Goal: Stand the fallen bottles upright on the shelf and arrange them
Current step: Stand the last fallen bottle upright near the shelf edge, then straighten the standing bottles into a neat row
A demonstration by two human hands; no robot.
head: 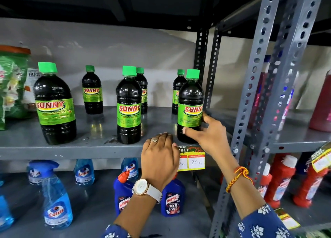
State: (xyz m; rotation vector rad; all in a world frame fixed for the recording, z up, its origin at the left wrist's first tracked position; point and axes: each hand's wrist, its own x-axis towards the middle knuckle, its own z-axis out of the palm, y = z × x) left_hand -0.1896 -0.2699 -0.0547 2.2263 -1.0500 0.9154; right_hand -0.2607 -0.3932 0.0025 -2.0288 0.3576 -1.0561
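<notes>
Several dark Sunny bottles with green caps stand upright on the grey shelf [89, 130]. A large one [54, 103] is at the front left, a slimmer one [128, 105] at the front middle, and three small ones [92, 91] stand along the back. My right hand [207, 135] grips the lower part of the front right bottle [190, 101], thumb in front, fingers round its right side. My left hand [159, 155] rests curled over the shelf's front edge, just left of that bottle, holding nothing.
A slotted metal upright [250, 98] stands close to the right of the gripped bottle. A yellow price tag [194, 161] hangs below it. Blue spray bottles [55, 198] and Harpic bottles [172, 200] fill the lower shelf. A green-labelled jar [12, 83] sits far left.
</notes>
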